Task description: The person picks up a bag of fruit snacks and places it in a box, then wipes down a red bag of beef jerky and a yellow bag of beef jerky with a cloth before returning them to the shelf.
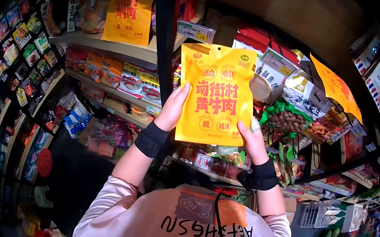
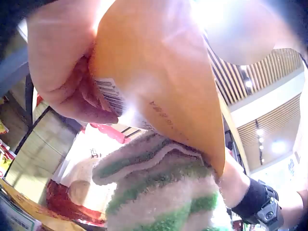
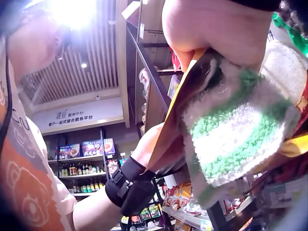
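In the middle of the head view, the left hand (image 1: pixel 173 109) is pinching the left edge of the yellow packet (image 1: pixel 215 95), thumb in front. The right hand (image 1: pixel 254 143) is gripping its lower right edge, also holding a striped cloth (image 3: pixel 236 139) behind it.

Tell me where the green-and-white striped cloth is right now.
The striped cloth is at the right hand, on the back side of the yellow packet, showing large in the right wrist view just below that hand.
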{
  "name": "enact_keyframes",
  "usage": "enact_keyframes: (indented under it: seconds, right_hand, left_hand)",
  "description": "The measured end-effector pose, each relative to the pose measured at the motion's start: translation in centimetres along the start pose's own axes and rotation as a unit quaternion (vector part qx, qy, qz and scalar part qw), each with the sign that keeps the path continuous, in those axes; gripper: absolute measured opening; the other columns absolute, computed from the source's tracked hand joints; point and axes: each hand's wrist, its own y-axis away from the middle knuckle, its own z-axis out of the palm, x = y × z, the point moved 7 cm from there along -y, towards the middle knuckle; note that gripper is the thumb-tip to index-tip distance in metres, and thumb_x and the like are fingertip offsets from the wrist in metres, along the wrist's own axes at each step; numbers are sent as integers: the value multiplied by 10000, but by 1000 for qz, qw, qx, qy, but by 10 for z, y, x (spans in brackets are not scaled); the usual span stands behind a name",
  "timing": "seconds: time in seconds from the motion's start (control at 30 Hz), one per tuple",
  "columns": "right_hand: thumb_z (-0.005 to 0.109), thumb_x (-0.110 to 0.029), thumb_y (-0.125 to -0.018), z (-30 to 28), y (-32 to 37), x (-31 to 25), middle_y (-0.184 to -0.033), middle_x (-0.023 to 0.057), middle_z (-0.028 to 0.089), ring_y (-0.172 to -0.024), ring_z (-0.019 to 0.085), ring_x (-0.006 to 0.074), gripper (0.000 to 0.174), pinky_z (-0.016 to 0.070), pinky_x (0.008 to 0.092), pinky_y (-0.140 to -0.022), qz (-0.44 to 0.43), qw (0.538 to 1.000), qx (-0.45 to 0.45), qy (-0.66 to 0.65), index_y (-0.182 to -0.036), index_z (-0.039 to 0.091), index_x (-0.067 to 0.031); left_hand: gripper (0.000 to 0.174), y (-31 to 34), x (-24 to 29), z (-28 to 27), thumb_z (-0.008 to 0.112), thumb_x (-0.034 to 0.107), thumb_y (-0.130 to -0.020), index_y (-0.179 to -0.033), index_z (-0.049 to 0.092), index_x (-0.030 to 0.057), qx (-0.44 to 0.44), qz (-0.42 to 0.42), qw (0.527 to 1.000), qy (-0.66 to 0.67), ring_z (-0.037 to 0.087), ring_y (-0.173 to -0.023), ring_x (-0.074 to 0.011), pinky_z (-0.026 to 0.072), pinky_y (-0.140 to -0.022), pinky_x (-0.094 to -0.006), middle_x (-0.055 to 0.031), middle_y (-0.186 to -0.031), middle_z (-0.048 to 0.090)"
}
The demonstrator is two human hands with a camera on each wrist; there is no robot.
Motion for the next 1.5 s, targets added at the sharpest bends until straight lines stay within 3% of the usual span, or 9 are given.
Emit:
enact_keyframes:
  seconds: [0.3, 0.43, 0.57, 0.87, 0.97, 1.0, 1.13, 1.4, 1.5]
  right_hand:
    - [571, -156, -922, 2, -47, 3, -1183, 40, 576, -1054, 526, 117, 400, 401, 259, -927, -12, 997, -71, -22, -1274, 469, 3]
    - [545, -161, -920, -1, -53, -11, -1142, 59, 594, -1003, 531, 112, 390, 397, 239, -893, -43, 989, -99, 97, -1256, 479, 24]
    - [534, -169, -919, -6, -60, -5, -1131, 71, 603, -988, 543, 123, 390, 410, 250, -876, -37, 989, -121, 79, -1254, 480, 23]
    - [554, -172, -892, -13, -74, -26, -1043, 157, 634, -908, 600, 226, 375, 445, 297, -827, -96, 976, -113, 159, -1222, 509, -1]
    - [555, -171, -891, -14, -74, -39, -1048, 178, 629, -934, 604, 256, 378, 444, 305, -837, -126, 970, -120, 169, -1227, 508, -4]
    - [572, -156, -883, -14, -73, -48, -1018, 197, 626, -921, 605, 310, 364, 460, 331, -813, -156, 965, -115, 178, -1203, 519, 9]
    - [617, -128, -853, -21, -61, -61, -923, 206, 627, -819, 604, 360, 337, 482, 384, -710, -326, 896, -61, 295, -1140, 542, 32]
    - [566, -135, -878, -17, -60, -73, -873, 223, 613, -790, 586, 388, 337, 469, 401, -697, -317, 906, -61, 272, -1176, 523, 15]
    - [535, -136, -890, -16, -70, -70, -890, 234, 609, -814, 580, 397, 330, 462, 405, -717, -242, 933, -76, 255, -1182, 516, 17]
  left_hand:
    - [415, -22, -7, -21, 347, 329, -1012, -1262, 445, 14, 86, 52, 994, -37, 553, -1080, -151, 431, -938, -294, -72, -1198, 569]
    - [413, -28, -4, -18, 331, 330, -1014, -1285, 419, 31, 100, 102, 988, -53, 539, -1114, -175, 426, -956, -319, -81, -1234, 547]
    - [415, -32, -3, -13, 312, 325, -1017, -1316, 378, 44, 104, 131, 984, -64, 520, -1149, -192, 418, -970, -335, -86, -1269, 521]
    - [445, -40, -8, -2, 298, 334, -1018, -1344, 351, 36, 138, 189, 970, -64, 503, -1174, -208, 405, -989, -359, -102, -1298, 498]
    - [441, -44, -18, -4, 303, 346, -1016, -1342, 350, 53, 150, 207, 966, -37, 528, -1138, -209, 417, -977, -359, -96, -1275, 515]
    - [437, -43, -20, -2, 304, 346, -1015, -1337, 354, 54, 154, 209, 965, -39, 531, -1133, -209, 421, -972, -360, -96, -1266, 519]
    - [407, -42, -26, 7, 317, 324, -1015, -1324, 361, 61, 174, 218, 960, -30, 541, -1118, -208, 434, -954, -361, -88, -1249, 529]
    - [344, -52, -25, 8, 337, 239, -1001, -1289, 389, 57, 191, 240, 951, -44, 540, -1111, -196, 423, -950, -344, -76, -1226, 535]
    - [330, -59, -21, 12, 355, 236, -991, -1257, 435, 58, 195, 233, 952, -33, 548, -1096, -203, 424, -948, -350, -72, -1211, 553]
